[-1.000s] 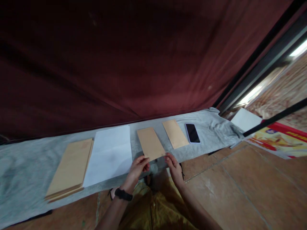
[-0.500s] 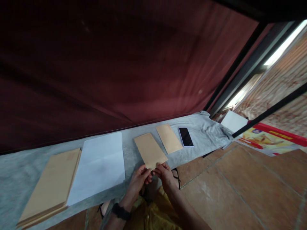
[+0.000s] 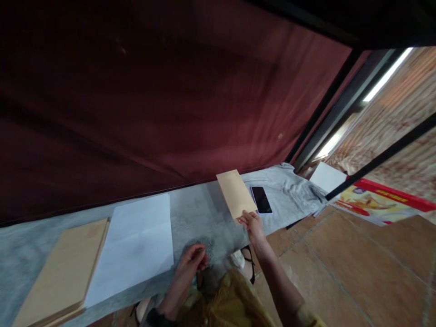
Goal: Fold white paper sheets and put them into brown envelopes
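Note:
A tan paper envelope (image 3: pixel 236 193) is pinched at its near edge by my right hand (image 3: pixel 250 222), with the thumb on top. It is held over the spot beside the phone and hides whatever lies beneath it. My left hand (image 3: pixel 194 260) is at the near edge of the grey cloth, its fingers curled together and nothing seen in them. Just right of the envelope lies a dark-screened smartphone (image 3: pixel 262 200). White paper sheets (image 3: pixel 132 250) lie to the left of my left hand, and beyond them a stack of tan envelopes (image 3: pixel 63 272).
The grey cloth (image 3: pixel 194 206) covers a long narrow surface against a dark red fabric wall (image 3: pixel 153 113). A black metal bar (image 3: pixel 384 156) slants across the right side. On the tiled floor (image 3: pixel 334 263) lies a red and yellow printed sheet (image 3: pixel 374 200).
My right hand has carried the envelope right, over where the other envelope lay, which no longer shows. My left hand has let go and stayed near the cloth's edge. The view has shifted slightly.

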Demonstrator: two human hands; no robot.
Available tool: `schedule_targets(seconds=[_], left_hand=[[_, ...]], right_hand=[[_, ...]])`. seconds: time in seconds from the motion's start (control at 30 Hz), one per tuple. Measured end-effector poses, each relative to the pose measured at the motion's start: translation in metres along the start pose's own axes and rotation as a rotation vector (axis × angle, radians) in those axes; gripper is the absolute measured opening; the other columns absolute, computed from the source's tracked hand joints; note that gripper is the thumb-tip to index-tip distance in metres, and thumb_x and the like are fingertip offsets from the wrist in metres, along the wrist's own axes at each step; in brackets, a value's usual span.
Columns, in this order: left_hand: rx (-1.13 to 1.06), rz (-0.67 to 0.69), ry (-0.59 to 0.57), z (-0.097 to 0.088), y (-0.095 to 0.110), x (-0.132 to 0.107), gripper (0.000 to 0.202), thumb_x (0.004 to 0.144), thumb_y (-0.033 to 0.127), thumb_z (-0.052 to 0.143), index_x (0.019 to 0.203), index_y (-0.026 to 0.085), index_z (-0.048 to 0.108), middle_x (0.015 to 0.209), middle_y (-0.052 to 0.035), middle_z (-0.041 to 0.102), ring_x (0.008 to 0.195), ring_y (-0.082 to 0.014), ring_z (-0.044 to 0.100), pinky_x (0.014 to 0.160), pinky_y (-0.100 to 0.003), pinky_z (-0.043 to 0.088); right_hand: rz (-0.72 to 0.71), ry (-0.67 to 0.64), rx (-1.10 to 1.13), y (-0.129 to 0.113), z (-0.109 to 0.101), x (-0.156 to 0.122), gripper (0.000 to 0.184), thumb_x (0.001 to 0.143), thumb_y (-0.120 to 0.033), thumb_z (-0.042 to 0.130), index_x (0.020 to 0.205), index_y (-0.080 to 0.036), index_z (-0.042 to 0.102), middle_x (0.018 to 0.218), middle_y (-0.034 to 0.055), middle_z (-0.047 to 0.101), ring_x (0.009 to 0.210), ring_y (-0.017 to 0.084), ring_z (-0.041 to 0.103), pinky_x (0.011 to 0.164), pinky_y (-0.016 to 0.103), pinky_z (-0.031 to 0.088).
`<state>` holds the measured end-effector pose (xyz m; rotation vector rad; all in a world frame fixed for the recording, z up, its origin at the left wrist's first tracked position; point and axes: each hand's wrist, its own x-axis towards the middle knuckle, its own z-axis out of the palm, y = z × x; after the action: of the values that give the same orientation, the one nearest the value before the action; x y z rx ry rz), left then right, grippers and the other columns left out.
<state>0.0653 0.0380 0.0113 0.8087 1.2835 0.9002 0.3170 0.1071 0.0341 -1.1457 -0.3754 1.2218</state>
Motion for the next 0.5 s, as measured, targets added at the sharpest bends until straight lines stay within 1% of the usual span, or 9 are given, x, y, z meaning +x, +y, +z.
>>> schedule_targets(seconds=[0.13,0.27,0.37,0.43,0.5], left_hand=[[0.003,-0.033,-0.025,-0.002,-0.005,0.003,0.060,0.055,0.068,0.080,0.086,0.019,0.067,0.067,-0.0025,0.069,0.059,-0.0176,0.065,0.053,-0.027,0.048],[-0.013,-0.015,-0.027,-0.001,-0.005,0.002,0.057,0.057,0.066,0.081,0.085,0.018,0.067,0.066,-0.0020,0.068,0.059,-0.0171,0.064,0.053,-0.027,0.048],[-0.016,-0.015,-0.037,-0.001,-0.001,-0.002,0.054,0.059,0.063,0.081,0.085,0.018,0.067,0.068,-0.0023,0.068,0.060,-0.0170,0.065,0.054,-0.026,0.048],[-0.012,-0.012,-0.045,0.000,0.003,-0.006,0.051,0.061,0.061,0.080,0.086,0.018,0.068,0.071,-0.0028,0.069,0.062,-0.0169,0.065,0.056,-0.027,0.049],[-0.009,-0.011,-0.045,0.000,0.007,-0.010,0.049,0.063,0.060,0.080,0.086,0.018,0.068,0.072,-0.0028,0.069,0.063,-0.0170,0.066,0.057,-0.027,0.050]], right_hand=[[0.056,0.046,-0.030,0.009,-0.015,0.015,0.035,0.064,-0.028,0.083,0.063,-0.023,0.049,0.056,-0.0034,0.063,0.057,0.014,0.067,0.064,0.025,0.060],[0.094,0.053,-0.061,0.014,-0.024,0.017,0.028,0.065,-0.026,0.080,0.064,-0.024,0.052,0.058,-0.0028,0.065,0.059,0.016,0.069,0.068,0.027,0.061],[0.124,0.029,-0.080,0.013,-0.029,0.017,0.025,0.067,-0.026,0.080,0.067,-0.024,0.055,0.062,-0.0015,0.068,0.065,0.017,0.072,0.072,0.029,0.062],[0.150,0.008,-0.106,0.011,-0.032,0.017,0.022,0.069,-0.027,0.080,0.068,-0.023,0.058,0.064,0.0001,0.071,0.066,0.018,0.073,0.071,0.029,0.062],[0.177,-0.011,-0.146,0.009,-0.035,0.018,0.021,0.072,-0.029,0.079,0.069,-0.022,0.060,0.064,0.0022,0.072,0.065,0.019,0.073,0.065,0.027,0.061]])
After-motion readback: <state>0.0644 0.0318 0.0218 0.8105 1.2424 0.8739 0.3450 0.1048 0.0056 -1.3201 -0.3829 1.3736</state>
